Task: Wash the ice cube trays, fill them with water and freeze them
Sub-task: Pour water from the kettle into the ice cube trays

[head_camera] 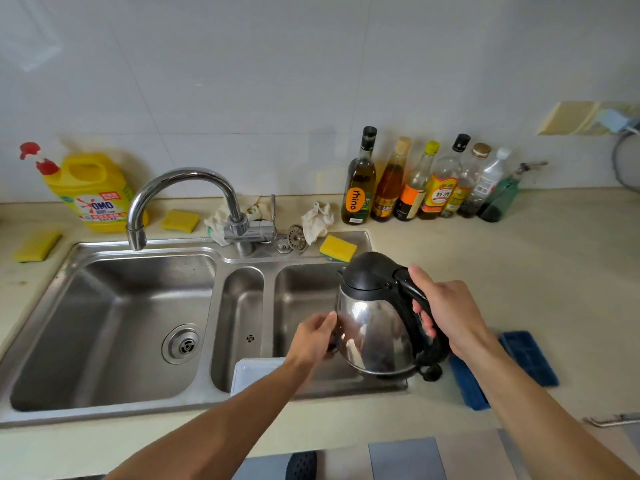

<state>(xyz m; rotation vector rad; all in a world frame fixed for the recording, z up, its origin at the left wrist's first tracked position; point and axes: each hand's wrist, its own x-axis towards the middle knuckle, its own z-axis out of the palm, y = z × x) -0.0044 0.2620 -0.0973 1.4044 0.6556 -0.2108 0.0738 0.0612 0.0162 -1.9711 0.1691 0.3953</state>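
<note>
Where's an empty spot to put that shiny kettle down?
The beige counter is bare between the row of glass bottles and the blue ice cube trays. The big left steel sink basin is bare too. Behind the chrome tap it is crowded with yellow sponges and white rags.

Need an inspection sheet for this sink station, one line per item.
Surface: beige counter with steel sink.
Job's things: two blue trays on counter under right arm; kettle held at sink's right end.
Clutter: white tray, sponges, detergent, cloths, bottles.
Grippers: right hand grips kettle handle; left hand holds its lower side.
Cables: cord at wall, far right.
Surroundings: tiled wall, tap.
</note>
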